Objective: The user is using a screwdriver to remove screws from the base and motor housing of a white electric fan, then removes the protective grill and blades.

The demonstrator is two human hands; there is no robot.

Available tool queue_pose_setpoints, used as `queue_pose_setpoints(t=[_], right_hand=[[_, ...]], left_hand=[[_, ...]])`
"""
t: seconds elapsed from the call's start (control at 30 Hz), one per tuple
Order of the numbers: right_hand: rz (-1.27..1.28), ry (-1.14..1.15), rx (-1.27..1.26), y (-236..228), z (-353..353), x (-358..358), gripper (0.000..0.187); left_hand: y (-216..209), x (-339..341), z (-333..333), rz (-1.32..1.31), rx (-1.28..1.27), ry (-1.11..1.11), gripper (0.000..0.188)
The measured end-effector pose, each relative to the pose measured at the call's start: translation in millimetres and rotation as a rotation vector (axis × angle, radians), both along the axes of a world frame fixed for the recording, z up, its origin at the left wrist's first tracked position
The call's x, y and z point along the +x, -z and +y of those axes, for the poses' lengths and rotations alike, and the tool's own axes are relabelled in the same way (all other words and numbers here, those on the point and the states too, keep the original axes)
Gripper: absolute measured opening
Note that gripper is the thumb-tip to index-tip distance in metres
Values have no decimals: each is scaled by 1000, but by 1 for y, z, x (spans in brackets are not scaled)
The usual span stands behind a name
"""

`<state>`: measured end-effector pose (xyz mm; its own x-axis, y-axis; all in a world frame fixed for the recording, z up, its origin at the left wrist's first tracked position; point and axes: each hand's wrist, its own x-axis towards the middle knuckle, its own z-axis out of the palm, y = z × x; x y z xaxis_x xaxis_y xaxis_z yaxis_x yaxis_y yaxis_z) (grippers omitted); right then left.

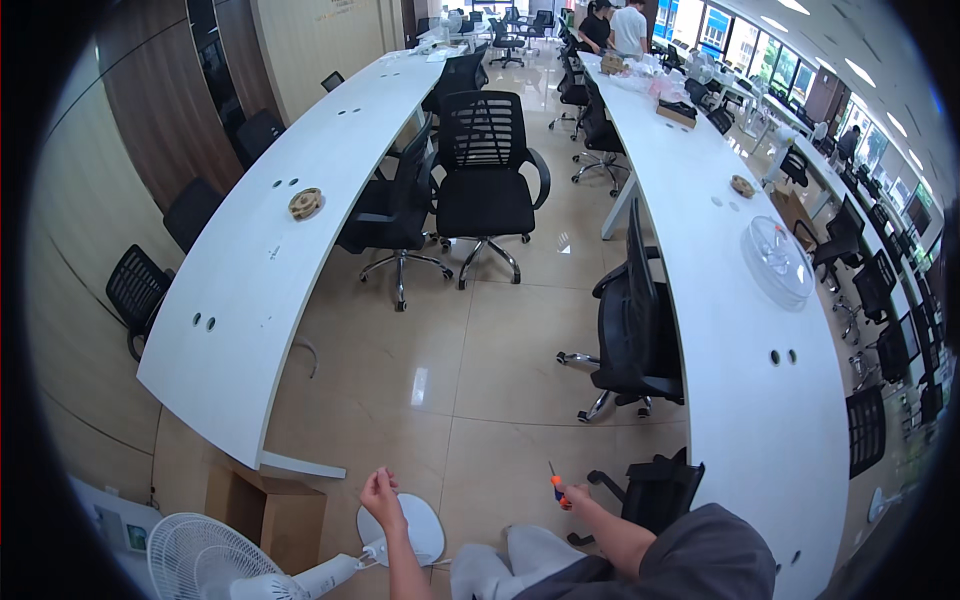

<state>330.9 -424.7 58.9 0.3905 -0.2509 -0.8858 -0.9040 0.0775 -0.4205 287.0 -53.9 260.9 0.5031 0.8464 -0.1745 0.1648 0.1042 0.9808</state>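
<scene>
My right hand (577, 496) grips a screwdriver (557, 487) with an orange and dark blue handle. Its thin metal shaft points up and away from me. My left hand (381, 494) is raised with the fingers curled together; whether anything small sits in them is hidden. Below that hand, apart from it, is the round white base (425, 525) of a fan. The white fan head (205, 550) with its grille lies to the lower left, joined to the base by a white pole.
Long white tables run along the left (240, 270) and right (740, 400). Black office chairs (487, 200) stand between them, one (660, 495) close to my right arm. An open cardboard box (290, 525) is behind the fan. A clear round container (778, 262) rests on the right table. Two people (628, 30) stand far off.
</scene>
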Motion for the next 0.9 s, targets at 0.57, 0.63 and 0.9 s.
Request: queue_pose_setpoints(t=[0.57,0.63,0.9], right_hand=[[107,-321,-584,-127,-24,138,32],[106,-337,-656,-149,15,179,29],[-284,-489,-467,-164,123,291,28]], left_hand=[[34,253,336,471,471,-292,25],[61,269,369,556,407,-281,25],[84,280,364,459,530,-428,30]])
